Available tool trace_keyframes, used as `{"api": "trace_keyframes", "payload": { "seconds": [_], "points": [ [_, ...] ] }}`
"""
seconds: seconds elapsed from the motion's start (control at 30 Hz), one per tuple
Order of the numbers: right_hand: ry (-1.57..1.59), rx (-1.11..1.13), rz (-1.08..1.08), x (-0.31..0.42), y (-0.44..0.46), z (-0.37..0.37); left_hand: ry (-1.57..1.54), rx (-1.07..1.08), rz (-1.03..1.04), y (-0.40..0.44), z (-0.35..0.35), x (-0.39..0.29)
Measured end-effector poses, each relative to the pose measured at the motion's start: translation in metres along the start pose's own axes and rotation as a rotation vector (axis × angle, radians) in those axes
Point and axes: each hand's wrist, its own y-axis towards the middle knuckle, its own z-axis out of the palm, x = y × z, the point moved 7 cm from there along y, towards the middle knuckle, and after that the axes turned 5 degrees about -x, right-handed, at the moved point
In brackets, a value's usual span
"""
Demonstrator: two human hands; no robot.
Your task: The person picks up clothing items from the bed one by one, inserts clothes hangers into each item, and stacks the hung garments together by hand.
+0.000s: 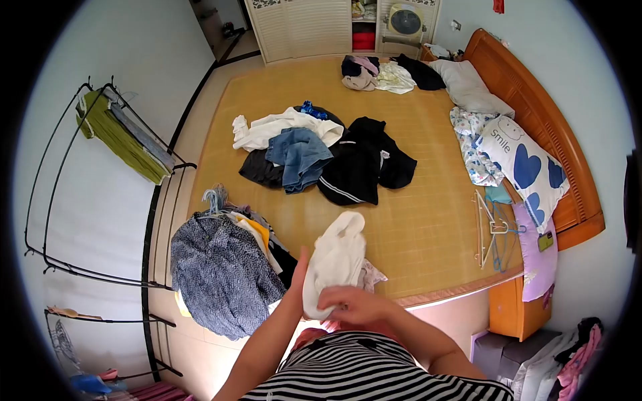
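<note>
Two bare hands are at one white garment [334, 257], up in front of the striped shirt [361, 364] at the bed's near edge. The left hand [299, 275] lies along its side; the right hand [348, 304] curls against its lower part. Left of them slumps one pile of hanger clothes [224, 274], a speckled piece on top. Three pillows, purple [535, 257], "smile" [525, 160] and grey [471, 87], line the wooden headboard [535, 120], one phone [546, 241] on the purple one. Mid-bed there's one denim piece [299, 157] among white and dark clothes. It's all on a tan woven mat [414, 244]; beyond stand pale closet doors [304, 33] and one fan [405, 22]. The left fingers go behind the cloth and the right ones blur, so I can't tell whether either grip is closed. The overlapping hangers [498, 230] defy counting.
</note>
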Motion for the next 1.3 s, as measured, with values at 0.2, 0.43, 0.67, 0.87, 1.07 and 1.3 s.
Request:
{"api": "trace_keyframes", "payload": {
  "seconds": [0.2, 0.43, 0.67, 0.87, 1.07, 1.3],
  "points": [
    [0.018, -0.043, 0.341, -0.020, -0.034, 0.029, 0.382, -0.048, 0.246, 0.000, -0.013, -0.024],
    [0.157, -0.792, 0.448, -0.074, -0.078, -0.021, 0.518, 0.064, 0.242, -0.033, 0.007, -0.027],
    [-0.271, -0.859, 0.125, -0.016, -0.039, -0.037, 0.859, -0.022, 0.185, -0.051, 0.009, -0.024],
    [0.195, -0.837, 0.098, 0.015, -0.014, -0.047, 1.173, -0.030, 0.620, -0.062, 0.028, -0.050],
    [0.139, -0.883, 0.036, 0.050, 0.005, -0.065, 1.431, 0.177, 0.922, -0.079, 0.068, -0.032],
    [0.193, -0.967, 0.125, 0.075, 0.004, -0.075, 1.486, 0.075, 0.742, -0.066, 0.069, -0.025]
  ]
}}
